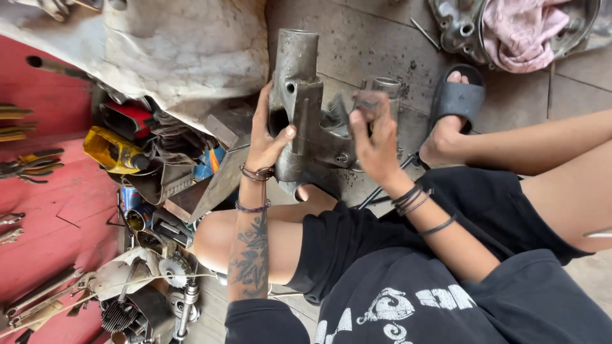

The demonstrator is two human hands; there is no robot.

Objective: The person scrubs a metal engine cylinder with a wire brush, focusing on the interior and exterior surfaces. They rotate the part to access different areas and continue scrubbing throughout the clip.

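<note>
- Now our left hand [266, 137] grips the grey metal casting [305, 108], fingers wrapped round its tube, upright above our knee.
- Our right hand [373, 137] presses a dark abrasive scrap [366, 102] against it, fingers closed.

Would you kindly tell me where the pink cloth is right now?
In the head view, the pink cloth sits at the top right, bundled inside a grey metal engine casing on the tiled floor, just beyond the person's sandalled foot.
</note>
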